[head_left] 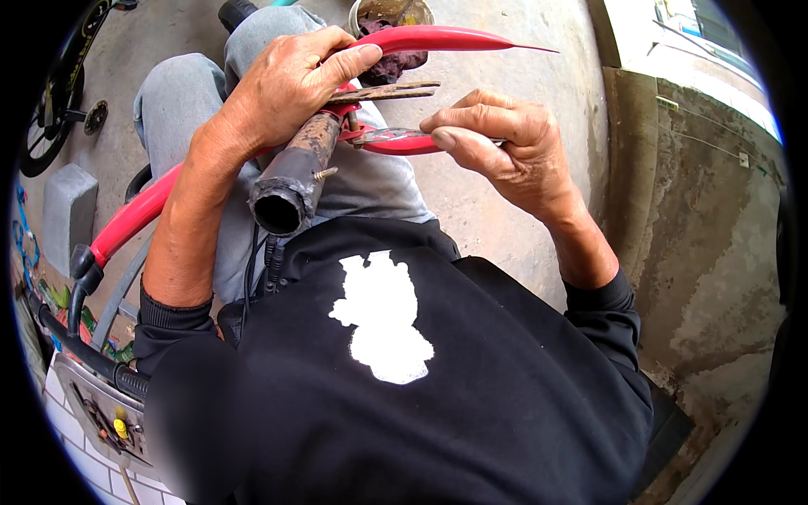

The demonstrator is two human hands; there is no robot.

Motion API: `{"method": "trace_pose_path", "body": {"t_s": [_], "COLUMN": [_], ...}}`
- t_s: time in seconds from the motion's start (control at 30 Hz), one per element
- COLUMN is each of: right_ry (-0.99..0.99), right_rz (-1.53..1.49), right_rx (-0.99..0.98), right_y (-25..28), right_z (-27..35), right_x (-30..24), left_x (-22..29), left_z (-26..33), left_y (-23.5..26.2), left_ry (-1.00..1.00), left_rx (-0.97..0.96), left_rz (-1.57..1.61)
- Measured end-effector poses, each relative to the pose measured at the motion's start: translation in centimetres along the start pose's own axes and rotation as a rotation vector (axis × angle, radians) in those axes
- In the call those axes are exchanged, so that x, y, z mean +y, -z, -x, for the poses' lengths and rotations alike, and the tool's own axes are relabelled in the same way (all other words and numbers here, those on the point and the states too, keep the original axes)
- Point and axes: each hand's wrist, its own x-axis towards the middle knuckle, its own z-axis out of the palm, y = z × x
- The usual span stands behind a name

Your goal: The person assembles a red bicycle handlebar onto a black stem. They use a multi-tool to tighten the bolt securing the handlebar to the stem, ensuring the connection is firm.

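A red metal frame with a rusty dark tube (pixel 295 181) lies across my lap, the tube's open end facing me. My left hand (pixel 290 84) wraps over the joint, its thumb on the upper red curved arm (pixel 438 38). Below that thumb, a rusty slotted metal strip (pixel 383 93) sticks out to the right. My right hand (pixel 505 143) is closed in a pinch at the lower red curved arm (pixel 396 141), which has a scraped grey patch. Whatever sits between its fingertips is hidden. A small bolt (pixel 326 172) juts from the tube's side.
A bucket (pixel 425 12) with dark cloth (pixel 396 66) beside it stands beyond the frame. Left are a grey block (pixel 69 219), a bicycle wheel (pixel 55 126) and a red bar (pixel 135 215). At lower left is a metal tray (pixel 109 421) of small parts. A stained concrete wall (pixel 707 227) rises right.
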Motion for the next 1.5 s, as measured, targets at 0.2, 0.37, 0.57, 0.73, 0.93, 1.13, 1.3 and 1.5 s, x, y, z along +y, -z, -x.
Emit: {"method": "trace_pose_path", "body": {"t_s": [0.2,0.37,0.57,0.73,0.93,1.13,1.3,1.5], "right_ry": [0.244,0.196,0.087,0.135,0.161,0.196,0.217,0.286], "right_rz": [0.362,0.687,0.754,0.750,0.734,0.767,0.762,0.746], "right_rx": [-0.015,-0.142,-0.294,-0.280,-0.263,-0.264,-0.265,-0.246], "right_y": [0.8,1.4,0.6,0.6,0.5,0.4,0.4,0.4], "right_z": [-0.5,-0.8,-1.6,-2.1,-2.4,-2.5,-2.5,-2.5], "right_x": [-0.1,-2.6,-4.0,-3.3,-2.7,-2.3,-1.9,-1.2], "left_x": [0.0,0.2,0.1,-0.2,-0.3,-0.6,-0.4,-0.5], "left_z": [-0.1,-0.1,-0.1,0.1,-0.1,0.0,0.1,0.1], "left_y": [0.0,0.2,0.1,-0.1,-0.2,0.0,0.0,0.0], "left_ry": [-0.001,0.007,0.018,-0.013,-0.029,-0.043,-0.033,-0.061], "left_rx": [-0.004,-0.010,-0.007,0.024,0.017,-0.017,-0.019,-0.005], "left_rz": [0.003,-0.016,0.015,-0.001,0.005,-0.014,0.003,-0.006]}}
